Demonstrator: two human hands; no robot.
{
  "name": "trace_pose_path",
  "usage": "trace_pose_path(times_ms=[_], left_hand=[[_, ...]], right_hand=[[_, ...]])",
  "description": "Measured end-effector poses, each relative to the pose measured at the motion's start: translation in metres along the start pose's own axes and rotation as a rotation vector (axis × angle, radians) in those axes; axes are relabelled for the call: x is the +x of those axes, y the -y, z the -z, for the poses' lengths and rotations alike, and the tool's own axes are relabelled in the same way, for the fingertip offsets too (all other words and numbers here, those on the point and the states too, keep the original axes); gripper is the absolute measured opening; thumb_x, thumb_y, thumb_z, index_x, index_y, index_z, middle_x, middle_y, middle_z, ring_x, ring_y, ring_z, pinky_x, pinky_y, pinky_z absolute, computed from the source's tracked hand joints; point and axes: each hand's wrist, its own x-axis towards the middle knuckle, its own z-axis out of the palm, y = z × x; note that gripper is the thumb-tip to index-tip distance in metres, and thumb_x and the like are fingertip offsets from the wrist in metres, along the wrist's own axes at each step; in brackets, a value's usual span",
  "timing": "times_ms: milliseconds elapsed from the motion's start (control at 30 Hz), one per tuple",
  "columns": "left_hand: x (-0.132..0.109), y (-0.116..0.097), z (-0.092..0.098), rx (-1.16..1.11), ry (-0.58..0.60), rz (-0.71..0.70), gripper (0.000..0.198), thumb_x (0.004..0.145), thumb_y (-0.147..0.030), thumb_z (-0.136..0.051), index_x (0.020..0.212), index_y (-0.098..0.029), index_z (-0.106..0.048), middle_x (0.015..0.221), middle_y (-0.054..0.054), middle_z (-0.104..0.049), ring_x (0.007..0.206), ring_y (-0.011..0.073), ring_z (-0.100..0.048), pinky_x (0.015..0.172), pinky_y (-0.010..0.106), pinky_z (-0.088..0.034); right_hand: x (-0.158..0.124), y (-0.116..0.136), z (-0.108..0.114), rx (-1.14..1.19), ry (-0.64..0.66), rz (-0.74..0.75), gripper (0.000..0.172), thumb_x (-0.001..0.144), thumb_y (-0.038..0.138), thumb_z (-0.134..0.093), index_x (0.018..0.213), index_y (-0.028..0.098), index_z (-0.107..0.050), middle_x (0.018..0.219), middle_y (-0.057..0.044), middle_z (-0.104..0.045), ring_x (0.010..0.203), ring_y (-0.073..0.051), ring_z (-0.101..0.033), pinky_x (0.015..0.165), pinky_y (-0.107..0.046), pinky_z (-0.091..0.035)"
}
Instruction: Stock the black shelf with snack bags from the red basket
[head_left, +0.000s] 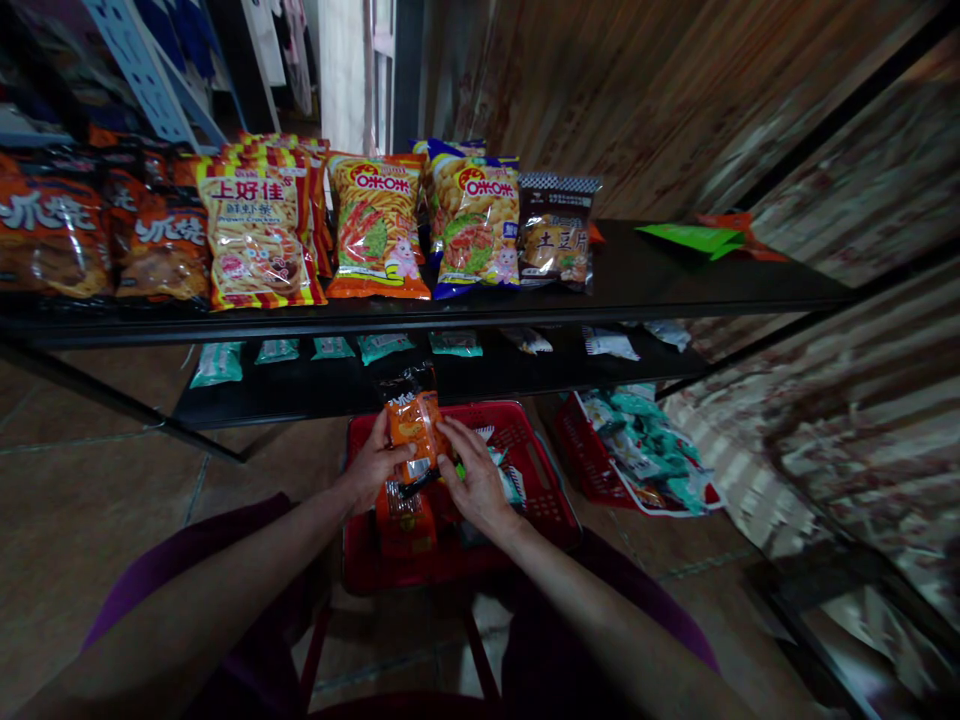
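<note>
An orange and black snack bag (415,428) is held upright above a red plastic basket (544,455). My left hand (375,468) grips its left side, the thumb lying across the front near the bottom. At its right edge, my right hand (480,482) holds the bag between thumb and fingers. Below the hands, another orange-red packet (406,522) lies in the basket. White and teal packets (511,482) sit in the basket's right part, half covered by my right hand.
Upright snack bags line the upper black shelf (645,280), including prawn crackers (259,235) and a brown potato chip bag (556,235). Green (694,238) and orange packets lie flat at its right. Small teal packets (386,347) rest on the lower shelf. Another red basket (592,470) holds teal packets.
</note>
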Motion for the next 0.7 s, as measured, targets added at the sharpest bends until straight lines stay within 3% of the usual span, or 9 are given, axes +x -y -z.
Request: trace_pose_path(times_ms=[200,367,500,600,700], left_hand=[[-0.002,0.004,0.000,0.082,0.027,-0.035,0.095,0.065,-0.021,-0.076,0.145,-0.024,-0.026,0.116,0.011,-0.064,0.087,0.0205,-0.065,0.066,0.027,-0.054],[-0.005,0.009,0.003,0.074,0.148,-0.009,0.082,0.078,-0.036,-0.067,0.147,-0.033,-0.024,0.142,0.009,-0.048,0.112,0.0251,-0.058,0.080,0.032,-0.053],[-0.009,0.011,0.003,0.042,0.249,0.018,0.069,0.085,-0.044,-0.057,0.146,-0.037,-0.026,0.147,0.005,-0.042,0.120,0.0254,-0.054,0.086,0.035,-0.052],[-0.013,0.009,0.003,0.093,0.297,-0.012,0.063,0.085,-0.048,-0.055,0.143,-0.036,-0.034,0.151,0.005,-0.036,0.123,0.0268,-0.051,0.085,0.036,-0.053],[-0.013,0.005,0.005,0.197,0.300,-0.083,0.061,0.083,-0.051,-0.057,0.138,-0.031,-0.044,0.148,0.008,-0.039,0.121,0.0285,-0.052,0.083,0.036,-0.054]], right_hand=[[0.000,0.001,-0.001,0.013,0.047,-0.059,0.045,0.089,0.037,-0.050,0.131,0.020,-0.051,0.136,-0.014,-0.050,0.127,-0.026,-0.044,0.108,-0.049,-0.034],[0.000,0.003,0.000,0.250,0.206,-0.230,0.074,0.082,0.048,-0.059,0.144,0.021,-0.030,0.141,-0.014,-0.045,0.132,-0.028,-0.040,0.109,-0.049,-0.033],[0.004,0.008,0.002,0.446,0.229,-0.313,0.087,0.072,0.042,-0.072,0.145,0.023,-0.028,0.142,-0.011,-0.045,0.129,-0.026,-0.044,0.107,-0.045,-0.035],[0.008,0.012,0.002,0.603,0.165,-0.391,0.081,0.067,0.032,-0.074,0.139,0.023,-0.037,0.132,-0.009,-0.054,0.119,-0.025,-0.053,0.102,-0.041,-0.040],[0.011,0.014,0.006,0.820,0.050,-0.549,0.064,0.064,0.028,-0.072,0.125,0.022,-0.051,0.112,-0.005,-0.066,0.102,-0.022,-0.061,0.094,-0.038,-0.044]])
